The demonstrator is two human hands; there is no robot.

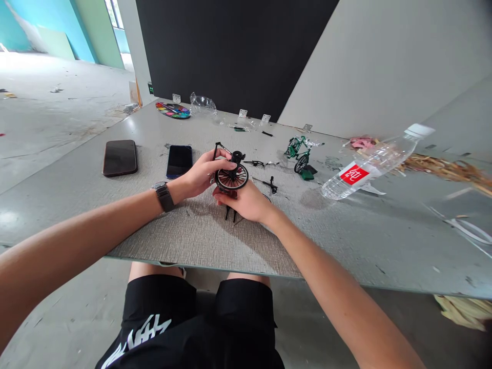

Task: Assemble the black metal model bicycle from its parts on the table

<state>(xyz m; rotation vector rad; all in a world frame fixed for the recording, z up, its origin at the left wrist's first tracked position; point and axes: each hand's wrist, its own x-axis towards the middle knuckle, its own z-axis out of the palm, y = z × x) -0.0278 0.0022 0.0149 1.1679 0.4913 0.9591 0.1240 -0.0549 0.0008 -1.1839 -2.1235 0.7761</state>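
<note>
Between my hands, just above the table, is a black model bicycle frame with a spoked wheel [231,177] on it. My left hand [207,169] grips it from the left, thumb pressed near the black hub. From below and to the right, my right hand [246,200] pinches the same piece under the wheel; some of its fingers are hidden. Thin black parts [230,214] show on the table below my hands. More small black parts [272,185] lie just to the right. A finished-looking green model bicycle [302,152] stands farther right.
Two phones, one dark [120,158] and one blue-edged [179,162], lie left. A paint palette [173,110] and clear plastic packaging [203,104] sit at the back. A plastic bottle [378,161] leans at right near dried straw-like strips [446,169]. The table's front edge [230,271] is over my lap.
</note>
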